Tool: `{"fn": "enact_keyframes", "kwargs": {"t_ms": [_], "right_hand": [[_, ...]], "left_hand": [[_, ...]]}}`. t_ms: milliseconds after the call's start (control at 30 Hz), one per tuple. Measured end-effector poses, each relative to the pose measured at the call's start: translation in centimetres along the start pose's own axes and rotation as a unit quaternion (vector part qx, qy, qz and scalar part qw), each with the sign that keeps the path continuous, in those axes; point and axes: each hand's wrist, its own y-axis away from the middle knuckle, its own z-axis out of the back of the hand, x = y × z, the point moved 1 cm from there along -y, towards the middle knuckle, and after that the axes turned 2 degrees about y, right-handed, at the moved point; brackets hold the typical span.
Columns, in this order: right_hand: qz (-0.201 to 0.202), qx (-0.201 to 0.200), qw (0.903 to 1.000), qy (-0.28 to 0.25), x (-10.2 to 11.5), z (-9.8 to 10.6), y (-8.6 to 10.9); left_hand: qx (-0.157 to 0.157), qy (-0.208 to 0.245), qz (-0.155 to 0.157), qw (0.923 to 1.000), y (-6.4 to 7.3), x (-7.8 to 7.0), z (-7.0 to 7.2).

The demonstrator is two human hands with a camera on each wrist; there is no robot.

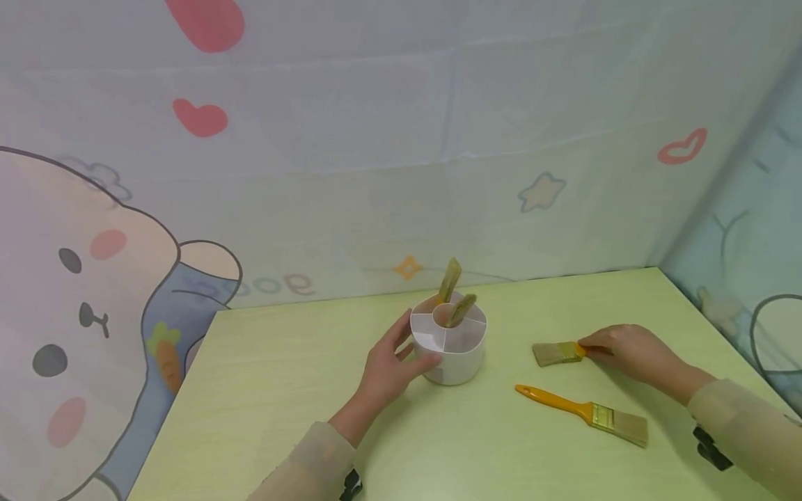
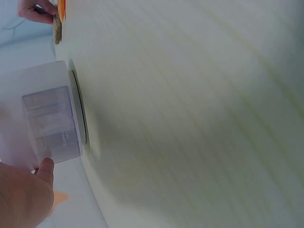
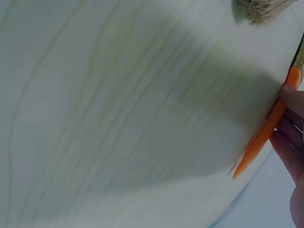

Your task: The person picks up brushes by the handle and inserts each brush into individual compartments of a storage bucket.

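One brush [image 1: 556,353], handle pinched by right hand [image 1: 629,351], is to right of round holder [image 1: 464,363]; long axis runs sideways, bristles facing holder. Left hand [image 1: 390,369] grips holder, farther from brush.

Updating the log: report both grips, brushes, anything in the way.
Left grip holds cup. Right grip pinches brush. Two more brushes lean in cup; loose brush lies flat. Nothing seen between pinched brush and cup.
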Motion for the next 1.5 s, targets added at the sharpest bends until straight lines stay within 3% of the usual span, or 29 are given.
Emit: {"fn": "enact_keyframes", "kwargs": {"t_ms": [433, 733, 900, 1100, 1233, 1333, 1500], "right_hand": [[-0.024, -0.002, 0.9997, -0.003, 0.5, 0.1, -0.5], [-0.085, -0.042, 0.9909, -0.096, 1.5, 0.6, -1.3], [-0.096, -0.068, 0.9736, -0.195, 3.1, 1.7, -2.3], [-0.137, -0.065, 0.9427, -0.297, 5.4, 2.9, -3.5], [-0.150, -0.062, 0.9228, -0.349, 7.0, 3.8, -4.4], [-0.151, -0.064, 0.9114, -0.377, 7.9, 4.2, -5.0], [-0.154, -0.064, 0.8968, -0.410, 8.9, 4.9, -5.7]], "left_hand": [[-0.002, 0.008, 0.003, 1.0000, -0.1, 0.1, 0.0], [-0.001, 0.026, -0.002, 0.9997, -0.1, 0.1, -0.1], [0.000, 0.017, -0.002, 0.9999, 0.0, -0.1, -0.1], [-0.004, 0.008, -0.005, 0.9999, 0.0, 0.0, -0.1], [0.005, 0.014, 0.003, 0.9999, 0.5, -1.7, 0.1], [0.008, 0.019, 0.010, 0.9997, 0.5, -2.0, 0.1], [-0.005, 0.009, 0.007, 0.9999, 0.0, -0.2, -0.1]]}}
